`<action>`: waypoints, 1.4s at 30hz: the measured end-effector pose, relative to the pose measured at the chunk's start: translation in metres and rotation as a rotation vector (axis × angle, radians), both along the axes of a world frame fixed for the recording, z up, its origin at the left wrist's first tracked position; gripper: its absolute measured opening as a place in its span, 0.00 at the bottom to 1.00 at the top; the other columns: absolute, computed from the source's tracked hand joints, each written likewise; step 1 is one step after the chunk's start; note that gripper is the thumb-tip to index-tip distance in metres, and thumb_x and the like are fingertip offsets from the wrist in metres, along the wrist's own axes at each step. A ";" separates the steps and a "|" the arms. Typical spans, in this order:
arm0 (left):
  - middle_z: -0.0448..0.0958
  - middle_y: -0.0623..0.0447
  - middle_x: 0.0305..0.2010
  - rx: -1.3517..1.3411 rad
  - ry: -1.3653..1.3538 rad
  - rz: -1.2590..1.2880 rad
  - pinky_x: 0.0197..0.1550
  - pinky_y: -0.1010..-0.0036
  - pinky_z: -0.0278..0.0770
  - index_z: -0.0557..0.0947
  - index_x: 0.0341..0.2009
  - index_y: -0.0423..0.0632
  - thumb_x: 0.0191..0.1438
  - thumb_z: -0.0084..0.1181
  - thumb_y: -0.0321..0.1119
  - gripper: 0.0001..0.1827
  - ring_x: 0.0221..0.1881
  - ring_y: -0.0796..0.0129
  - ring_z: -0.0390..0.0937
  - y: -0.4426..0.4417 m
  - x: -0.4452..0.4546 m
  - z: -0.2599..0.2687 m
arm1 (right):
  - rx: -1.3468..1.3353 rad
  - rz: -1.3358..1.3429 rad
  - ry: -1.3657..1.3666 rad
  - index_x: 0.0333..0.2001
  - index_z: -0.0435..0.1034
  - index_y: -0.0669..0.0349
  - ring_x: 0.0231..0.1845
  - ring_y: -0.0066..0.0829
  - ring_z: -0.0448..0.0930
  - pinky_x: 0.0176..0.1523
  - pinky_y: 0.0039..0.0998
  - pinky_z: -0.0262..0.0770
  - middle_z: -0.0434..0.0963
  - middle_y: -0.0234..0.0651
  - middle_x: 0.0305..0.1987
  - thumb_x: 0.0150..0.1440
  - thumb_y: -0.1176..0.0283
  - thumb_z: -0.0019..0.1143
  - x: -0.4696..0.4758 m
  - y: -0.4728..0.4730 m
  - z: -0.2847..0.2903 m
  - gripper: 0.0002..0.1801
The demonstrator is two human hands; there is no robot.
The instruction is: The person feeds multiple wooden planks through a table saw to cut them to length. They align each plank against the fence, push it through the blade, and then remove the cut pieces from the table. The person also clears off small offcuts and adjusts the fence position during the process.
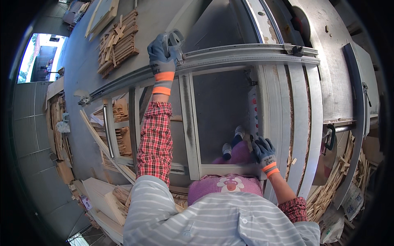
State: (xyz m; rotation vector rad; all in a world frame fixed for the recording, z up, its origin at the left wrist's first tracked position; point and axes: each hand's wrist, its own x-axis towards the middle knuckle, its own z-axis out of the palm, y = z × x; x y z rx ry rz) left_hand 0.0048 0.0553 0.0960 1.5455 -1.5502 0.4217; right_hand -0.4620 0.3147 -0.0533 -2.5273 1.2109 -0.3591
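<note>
My left hand (pixel 164 50), in a blue-grey work glove with orange bands, is at the metal flip stop (pixel 174 40) on the long aluminium fence (pixel 227 55) of a sliding table saw; its fingers are partly hidden behind the stop. My right hand (pixel 264 150), gloved alike, rests at the inner edge of the grooved aluminium sliding table (pixel 280 123), beside the near corner of the open metal outrigger frame (pixel 192 123). Its fingers point forward and lie fairly close together. Whether they grip the edge is not plain.
A round guard or disc (pixel 301 26) stands by the steel saw table (pixel 334 77) at the right. Stacked wood strips (pixel 118 46) lie on the floor beyond the fence. Boards (pixel 104 196) are piled at lower left, and loose offcuts (pixel 332 175) at lower right. A green clamp (pixel 331 137) hangs near the table.
</note>
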 end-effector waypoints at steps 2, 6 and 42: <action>0.71 0.40 0.57 -0.046 0.040 0.054 0.55 0.60 0.76 0.67 0.66 0.45 0.50 0.70 0.29 0.39 0.52 0.50 0.76 0.038 -0.023 -0.017 | -0.019 0.009 0.040 0.62 0.70 0.52 0.71 0.41 0.68 0.72 0.50 0.61 0.79 0.34 0.57 0.57 0.63 0.57 -0.005 0.003 -0.008 0.28; 0.73 0.41 0.55 0.064 0.608 0.231 0.55 0.58 0.75 0.70 0.63 0.46 0.49 0.72 0.33 0.38 0.55 0.47 0.73 0.094 -0.047 -0.086 | -0.004 0.019 0.010 0.59 0.72 0.53 0.70 0.41 0.68 0.71 0.50 0.61 0.79 0.35 0.56 0.55 0.64 0.59 0.005 -0.003 0.002 0.26; 0.71 0.42 0.52 0.568 0.289 0.461 0.51 0.54 0.76 0.77 0.44 0.48 0.39 0.73 0.48 0.30 0.53 0.43 0.69 0.063 -0.024 -0.157 | -0.122 -0.001 0.147 0.57 0.74 0.52 0.63 0.49 0.72 0.67 0.54 0.63 0.80 0.38 0.47 0.52 0.66 0.57 0.023 0.000 0.003 0.26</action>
